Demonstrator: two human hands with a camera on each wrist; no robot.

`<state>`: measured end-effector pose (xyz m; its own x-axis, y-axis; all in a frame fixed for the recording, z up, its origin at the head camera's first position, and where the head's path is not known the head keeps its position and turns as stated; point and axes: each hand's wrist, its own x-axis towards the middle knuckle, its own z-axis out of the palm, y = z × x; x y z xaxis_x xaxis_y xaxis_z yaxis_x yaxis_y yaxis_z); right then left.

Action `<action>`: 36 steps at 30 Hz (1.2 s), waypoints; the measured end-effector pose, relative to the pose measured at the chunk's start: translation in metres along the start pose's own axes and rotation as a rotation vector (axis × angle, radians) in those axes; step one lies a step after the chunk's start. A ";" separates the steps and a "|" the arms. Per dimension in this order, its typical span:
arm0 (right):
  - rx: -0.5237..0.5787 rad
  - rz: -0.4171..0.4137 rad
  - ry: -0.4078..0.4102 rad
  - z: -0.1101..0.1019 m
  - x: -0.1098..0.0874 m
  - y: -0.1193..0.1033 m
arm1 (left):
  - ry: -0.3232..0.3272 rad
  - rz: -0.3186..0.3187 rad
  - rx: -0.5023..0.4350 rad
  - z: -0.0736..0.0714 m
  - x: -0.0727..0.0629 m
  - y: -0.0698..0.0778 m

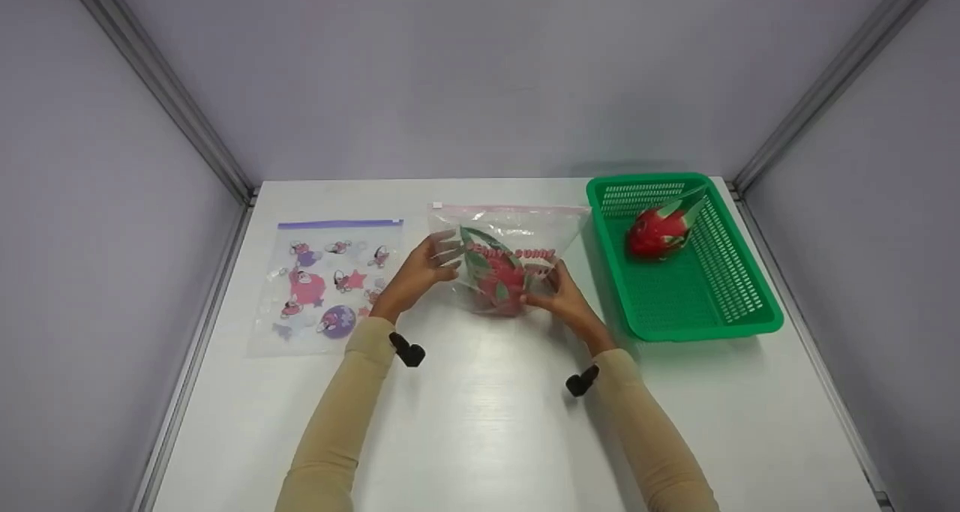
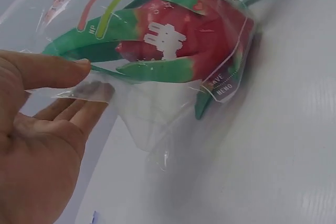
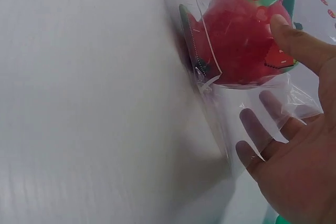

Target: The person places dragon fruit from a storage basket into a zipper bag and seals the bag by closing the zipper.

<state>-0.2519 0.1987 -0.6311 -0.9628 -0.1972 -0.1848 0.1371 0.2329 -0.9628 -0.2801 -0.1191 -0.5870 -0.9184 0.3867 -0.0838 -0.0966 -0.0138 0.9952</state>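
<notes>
Left hand pinches the clear bag around 9 o'clock, right hand grips it near 4, probably keeping the dragon fruit inside steady; green basket's at its 3 o'clock.

Before me a white table bore a cartoon-printed zip bag, flat at my left, and a green basket at my right.

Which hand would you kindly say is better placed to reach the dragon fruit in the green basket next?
Probably the right hand: it is nearer the green basket and its dragon fruit, though it, like the left hand, holds the pink-edged zip bag.
</notes>
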 end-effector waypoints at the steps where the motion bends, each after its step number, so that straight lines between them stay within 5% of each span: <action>1: 0.006 0.000 0.007 0.001 0.000 0.001 | 0.009 -0.021 0.033 0.001 0.000 -0.002; 6: 0.028 0.010 0.038 0.004 0.002 0.003 | 0.063 -0.038 0.227 0.005 -0.003 -0.013; 16: 0.050 -0.053 0.073 0.006 0.004 0.006 | 0.129 -0.057 0.247 0.012 -0.004 -0.035; 23: 0.053 -0.077 0.088 0.007 0.004 0.007 | 0.249 0.025 0.360 0.014 -0.003 -0.044; 29: 0.067 -0.109 0.083 0.006 0.005 0.006 | 0.304 0.075 0.325 0.018 0.002 -0.043; 36: 0.076 -0.107 0.100 0.004 0.007 0.003 | 0.319 0.044 0.183 0.022 0.006 -0.044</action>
<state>-0.2575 0.1942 -0.6359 -0.9907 -0.1199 -0.0637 0.0464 0.1425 -0.9887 -0.2728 -0.0957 -0.6298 -0.9964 0.0817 -0.0234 -0.0107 0.1522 0.9883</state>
